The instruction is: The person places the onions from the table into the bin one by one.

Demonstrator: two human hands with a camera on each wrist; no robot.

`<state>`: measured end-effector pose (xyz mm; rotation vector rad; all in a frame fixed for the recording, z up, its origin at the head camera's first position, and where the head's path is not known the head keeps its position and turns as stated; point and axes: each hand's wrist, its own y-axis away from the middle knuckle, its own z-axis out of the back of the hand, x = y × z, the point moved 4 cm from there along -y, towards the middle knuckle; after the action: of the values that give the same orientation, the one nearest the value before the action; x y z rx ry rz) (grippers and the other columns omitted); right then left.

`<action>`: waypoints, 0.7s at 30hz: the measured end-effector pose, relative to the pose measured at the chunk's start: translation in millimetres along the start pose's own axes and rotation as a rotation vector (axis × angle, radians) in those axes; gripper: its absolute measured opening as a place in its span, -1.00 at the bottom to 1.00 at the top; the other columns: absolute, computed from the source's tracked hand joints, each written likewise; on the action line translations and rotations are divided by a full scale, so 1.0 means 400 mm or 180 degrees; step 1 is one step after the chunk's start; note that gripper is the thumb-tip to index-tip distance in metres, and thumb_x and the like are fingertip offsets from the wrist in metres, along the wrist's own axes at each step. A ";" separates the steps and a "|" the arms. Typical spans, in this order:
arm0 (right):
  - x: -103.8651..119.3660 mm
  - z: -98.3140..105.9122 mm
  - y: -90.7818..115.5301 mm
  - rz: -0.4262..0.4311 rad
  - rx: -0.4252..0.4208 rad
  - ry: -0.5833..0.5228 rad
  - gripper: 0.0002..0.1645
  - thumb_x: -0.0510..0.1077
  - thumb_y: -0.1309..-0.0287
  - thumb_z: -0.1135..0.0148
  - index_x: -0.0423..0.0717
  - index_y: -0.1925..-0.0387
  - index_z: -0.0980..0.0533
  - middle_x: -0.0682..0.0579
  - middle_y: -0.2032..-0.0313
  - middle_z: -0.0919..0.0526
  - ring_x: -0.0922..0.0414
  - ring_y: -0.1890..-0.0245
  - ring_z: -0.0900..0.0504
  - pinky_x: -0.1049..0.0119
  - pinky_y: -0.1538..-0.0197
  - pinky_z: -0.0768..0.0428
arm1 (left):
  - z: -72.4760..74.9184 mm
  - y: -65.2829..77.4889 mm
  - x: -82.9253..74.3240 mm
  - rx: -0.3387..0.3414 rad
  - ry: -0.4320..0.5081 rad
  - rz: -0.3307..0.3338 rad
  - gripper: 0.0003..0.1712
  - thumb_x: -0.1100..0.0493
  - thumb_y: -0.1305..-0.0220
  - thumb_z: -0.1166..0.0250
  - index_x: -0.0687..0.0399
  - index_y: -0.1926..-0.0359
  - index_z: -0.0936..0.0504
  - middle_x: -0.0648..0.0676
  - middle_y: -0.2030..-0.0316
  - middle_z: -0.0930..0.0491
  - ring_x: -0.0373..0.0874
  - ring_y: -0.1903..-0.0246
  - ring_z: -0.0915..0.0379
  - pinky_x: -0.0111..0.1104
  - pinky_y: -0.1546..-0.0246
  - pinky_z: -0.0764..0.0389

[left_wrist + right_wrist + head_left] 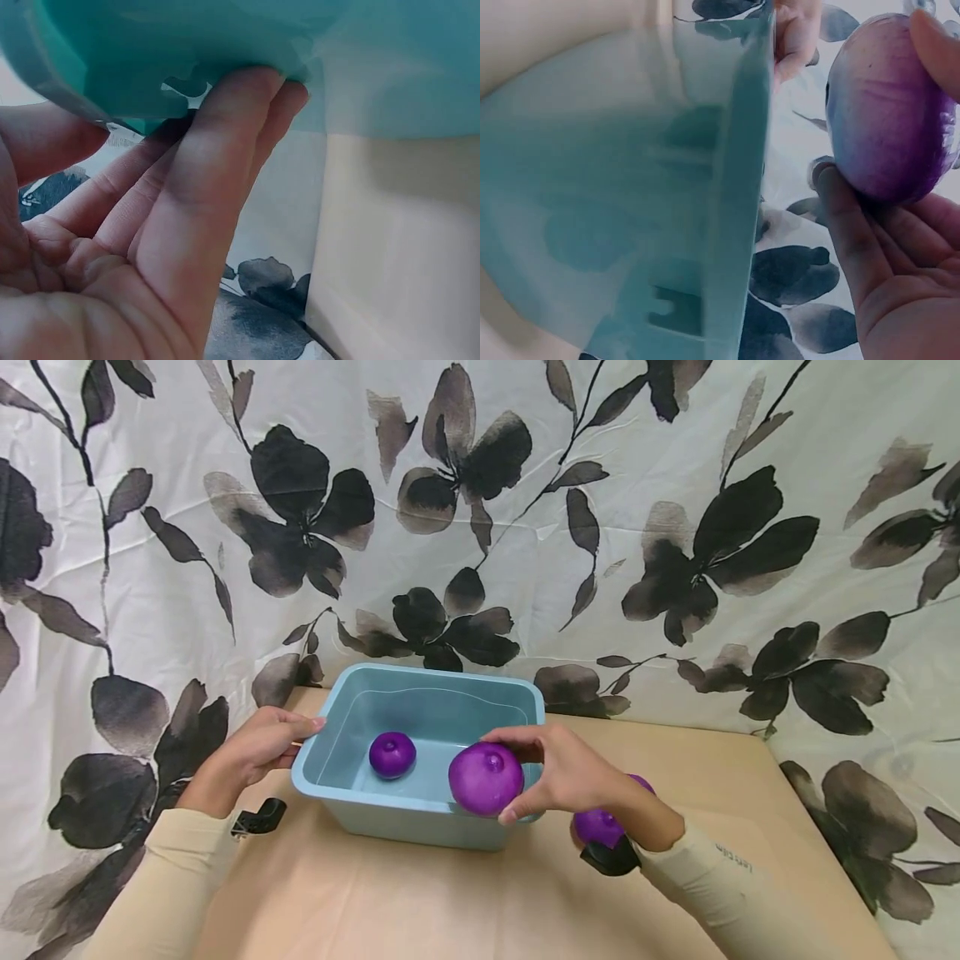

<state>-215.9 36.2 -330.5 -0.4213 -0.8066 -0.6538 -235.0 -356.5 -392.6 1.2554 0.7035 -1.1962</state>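
Observation:
A light blue plastic bin (420, 841) stands on the table. My left hand (258, 750) grips its left rim, thumb on top and fingers underneath; the left wrist view shows those fingers (199, 180) against the underside. Above the bin's front right corner, my right hand (570, 768) holds a round purple onion (486, 778) with a small nub between thumb and fingers. The right wrist view shows that onion (889, 112) paling to whitish on one side, apart from the rim. Another, smaller-looking purple onion (392, 755) lies on the bin's floor.
Purple onion surfaces (597, 827) show on the table behind my right wrist, partly hidden by it; how many there are I cannot tell. A tan cover lies over the table (360, 902). White cloth with dark flowers (570, 568) hangs right behind the bin.

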 end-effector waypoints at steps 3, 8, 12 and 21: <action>0.002 0.013 -0.027 -0.0042 0.0089 0.0006 0.00 0.00 0.28 -0.81 0.01 -0.30 -0.57 0.13 -0.11 -0.74 0.18 -0.10 -0.73 0.34 -0.19 -0.68 | -0.006 -0.004 0.001 -0.0013 0.0019 -0.0018 -0.42 0.11 -0.59 -0.16 0.66 -0.24 -0.45 -0.06 0.32 -0.75 -0.22 0.33 -0.75 -0.35 0.26 -0.79; 0.018 0.022 -0.080 0.0108 0.0202 0.0026 0.01 -0.05 0.27 -0.80 -0.05 -0.31 -0.56 0.09 -0.15 -0.73 0.17 -0.12 -0.73 0.31 -0.20 -0.69 | -0.005 0.001 0.003 -0.0087 -0.0030 -0.0003 -0.41 0.11 -0.58 -0.17 0.66 -0.24 -0.45 -0.04 0.32 -0.76 -0.22 0.34 -0.76 -0.34 0.28 -0.79; 0.029 0.019 -0.126 0.0262 0.0316 -0.0006 0.00 -0.09 0.26 -0.80 -0.11 -0.31 -0.55 0.02 -0.16 -0.72 0.15 -0.11 -0.74 0.32 -0.19 -0.69 | -0.001 0.005 0.007 -0.0113 -0.0009 0.0006 -0.41 0.10 -0.58 -0.17 0.66 -0.24 -0.45 -0.04 0.33 -0.76 -0.22 0.35 -0.76 -0.35 0.28 -0.79; 0.037 0.010 -0.225 0.0489 0.0578 -0.0364 -0.03 -0.20 0.28 -0.79 -0.19 -0.28 -0.57 -0.04 -0.11 -0.74 0.13 -0.05 -0.75 0.28 -0.17 -0.72 | 0.000 -0.004 0.013 -0.0151 -0.0018 -0.0032 -0.40 0.08 -0.59 -0.16 0.63 -0.28 -0.44 -0.06 0.31 -0.77 -0.25 0.32 -0.75 -0.36 0.27 -0.78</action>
<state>-271.4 -32.5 -307.4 -0.3533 -0.9242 -0.4124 -235.1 -357.9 -397.8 1.2101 0.7310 -1.1844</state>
